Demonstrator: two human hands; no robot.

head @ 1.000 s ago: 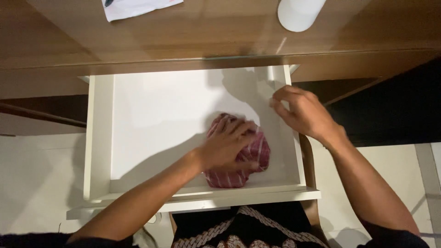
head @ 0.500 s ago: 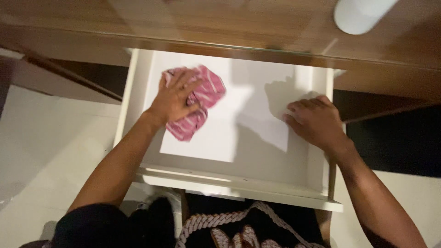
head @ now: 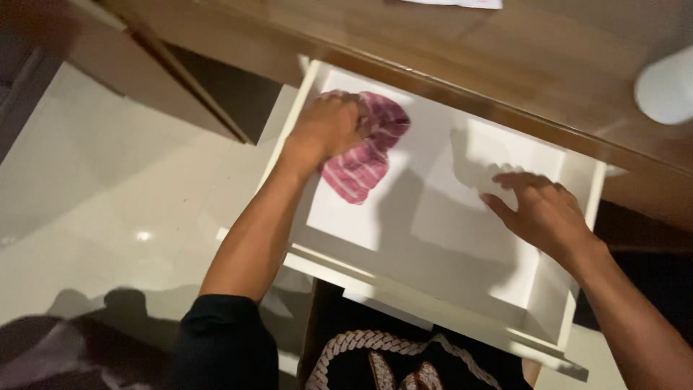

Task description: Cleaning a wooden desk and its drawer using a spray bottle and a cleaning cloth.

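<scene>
Open white drawer (head: 433, 303): pulled out from under a brown wooden table (head: 505, 79), seen from above, front rail nearest the viewer, floor bare and white apart from a cloth and cast shadows.

Cloth (head: 364, 155): red-and-white striped, crumpled, lying on the drawer floor in the far left corner, close to the left wall and the back edge under the table lip.

Left hand (head: 328, 130): palm down on the upper left part of the cloth, fingers (head: 350, 108) curled and pressing into the fabric, bunching it; forearm crossing the drawer's left front corner, black sleeve at the upper arm.

Right hand (head: 545, 213): inside the drawer on the right side, well apart from the cloth, fingers (head: 516, 180) spread and loosely extended, holding nothing; contact with the drawer floor cannot be told, shadow of the hand falling just beyond it toward the back.

White rounded object (head: 668, 87): on the table top at the far right, blurred, kind unclear.

White sheet edge (head: 462, 3): at the top border on the table, mostly cut off.

Pale glossy floor (head: 108, 217): left of the drawer, with a small light reflection.

Dark garment with pale patterned trim (head: 375, 354): below the drawer front, at the bottom edge.
</scene>
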